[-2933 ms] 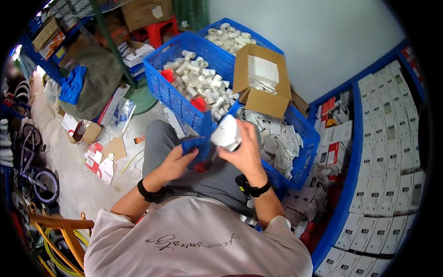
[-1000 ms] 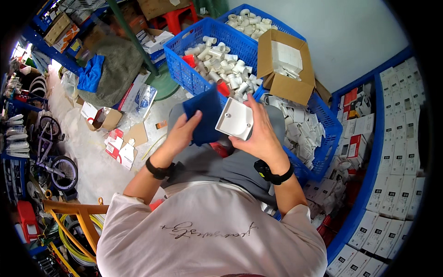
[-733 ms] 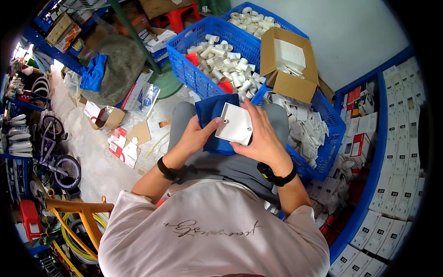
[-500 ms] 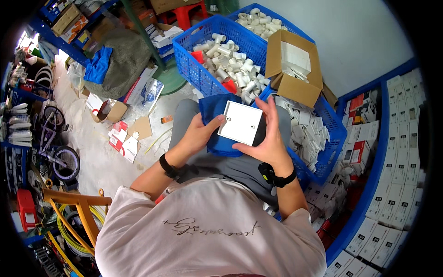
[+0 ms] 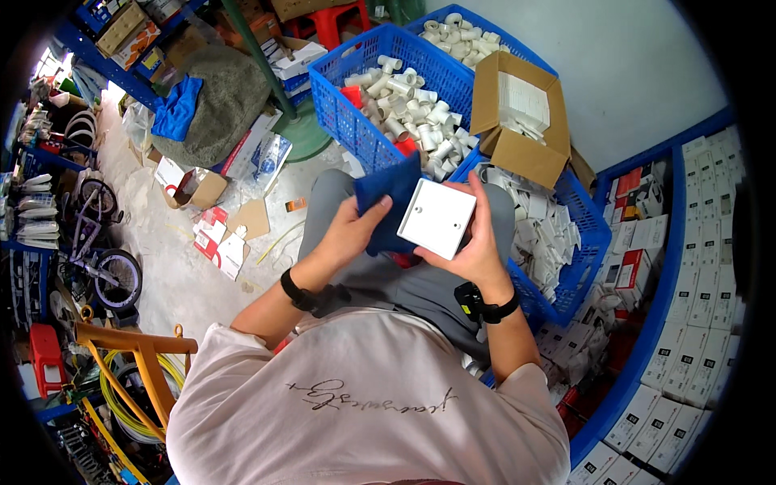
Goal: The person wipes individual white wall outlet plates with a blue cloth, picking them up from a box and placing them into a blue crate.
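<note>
Over my lap, my right hand grips a square white plastic cover plate by its right side and lower edge. Two small round holes show in the plate's recessed face. My left hand is closed on a dark blue cloth, its thumb lying on top. The cloth hangs beside the plate's left edge, partly raised. The left fingers are mostly hidden behind the cloth.
Ahead stands a blue crate of white pipe fittings. An open cardboard box of white plates sits above another crate with white pieces. Stacked white boxes line the right; a yellow metal frame is at the lower left.
The plate has shifted right and slightly down in my right hand. My left hand has drawn the cloth away from the plate, so its edge lifts up.
</note>
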Motion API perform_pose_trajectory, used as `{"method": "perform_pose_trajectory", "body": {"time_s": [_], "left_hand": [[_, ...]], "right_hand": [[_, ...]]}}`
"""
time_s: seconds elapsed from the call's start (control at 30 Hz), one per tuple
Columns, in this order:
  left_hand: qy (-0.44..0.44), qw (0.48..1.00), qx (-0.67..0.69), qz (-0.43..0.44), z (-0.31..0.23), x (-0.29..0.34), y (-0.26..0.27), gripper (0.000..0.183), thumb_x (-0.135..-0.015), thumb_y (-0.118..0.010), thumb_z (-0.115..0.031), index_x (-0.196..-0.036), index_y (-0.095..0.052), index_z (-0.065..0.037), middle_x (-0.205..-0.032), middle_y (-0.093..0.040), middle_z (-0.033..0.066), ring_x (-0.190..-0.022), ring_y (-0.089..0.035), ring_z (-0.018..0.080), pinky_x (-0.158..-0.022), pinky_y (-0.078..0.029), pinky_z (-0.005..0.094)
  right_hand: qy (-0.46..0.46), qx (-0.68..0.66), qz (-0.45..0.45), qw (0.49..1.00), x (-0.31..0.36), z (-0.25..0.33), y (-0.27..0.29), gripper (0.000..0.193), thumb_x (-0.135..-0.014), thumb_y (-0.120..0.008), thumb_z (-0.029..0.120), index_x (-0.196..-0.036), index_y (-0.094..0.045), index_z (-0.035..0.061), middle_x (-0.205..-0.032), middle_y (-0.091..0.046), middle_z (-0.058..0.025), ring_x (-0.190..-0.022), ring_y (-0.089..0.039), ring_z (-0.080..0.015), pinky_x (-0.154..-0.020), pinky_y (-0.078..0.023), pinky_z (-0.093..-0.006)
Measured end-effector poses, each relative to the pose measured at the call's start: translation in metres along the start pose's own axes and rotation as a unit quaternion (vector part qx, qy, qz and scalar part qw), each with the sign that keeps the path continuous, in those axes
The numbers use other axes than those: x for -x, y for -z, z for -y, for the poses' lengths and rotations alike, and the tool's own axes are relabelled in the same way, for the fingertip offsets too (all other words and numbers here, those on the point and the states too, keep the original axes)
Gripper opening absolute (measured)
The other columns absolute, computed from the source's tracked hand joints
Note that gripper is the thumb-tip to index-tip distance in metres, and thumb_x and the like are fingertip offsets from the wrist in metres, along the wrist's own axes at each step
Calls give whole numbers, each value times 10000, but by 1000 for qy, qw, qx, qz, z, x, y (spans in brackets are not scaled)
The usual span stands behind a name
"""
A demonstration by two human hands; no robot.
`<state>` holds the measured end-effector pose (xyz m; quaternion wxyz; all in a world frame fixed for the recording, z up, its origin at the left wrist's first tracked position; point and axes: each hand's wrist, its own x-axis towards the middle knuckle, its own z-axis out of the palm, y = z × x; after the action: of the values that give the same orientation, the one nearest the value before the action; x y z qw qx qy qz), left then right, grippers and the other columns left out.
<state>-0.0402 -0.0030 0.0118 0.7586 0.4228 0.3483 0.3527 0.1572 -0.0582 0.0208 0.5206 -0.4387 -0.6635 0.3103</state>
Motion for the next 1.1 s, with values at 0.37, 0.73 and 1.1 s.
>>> {"method": "perform_pose_trajectory", "body": {"time_s": [0.37,0.73,1.1], "left_hand": [[-279,863,-384,172,-4,9,-18,603,-634,-459,65,-1226,-532,-25,-1298,-512,129,-1261,-407,326,-1058,-276,428],[-237,876,-375,189,-11,8,-23,608,-657,-429,51,-1259,-487,-9,-1315,-494,115,-1226,-401,286,-1082,-215,411],[-26,996,64,-52,0,9,6,307,-957,-455,-143,-1209,-478,30,-1097,-584,73,-956,-590,144,-840,-479,265]], "right_hand": [[-99,51,-4,994,10,-5,-13,989,-518,-848,154,-1307,-285,-43,-1211,-475,-205,-1129,-496,-311,-954,-405,-369],[-98,105,3,990,5,9,-5,966,-547,-840,162,-1320,-285,-2,-1256,-415,-221,-1169,-445,-357,-973,-388,-398],[-64,-25,-15,998,3,-1,-1,1054,-585,-862,163,-1383,-189,16,-1282,-442,-182,-1135,-511,-263,-954,-421,-370]]}}
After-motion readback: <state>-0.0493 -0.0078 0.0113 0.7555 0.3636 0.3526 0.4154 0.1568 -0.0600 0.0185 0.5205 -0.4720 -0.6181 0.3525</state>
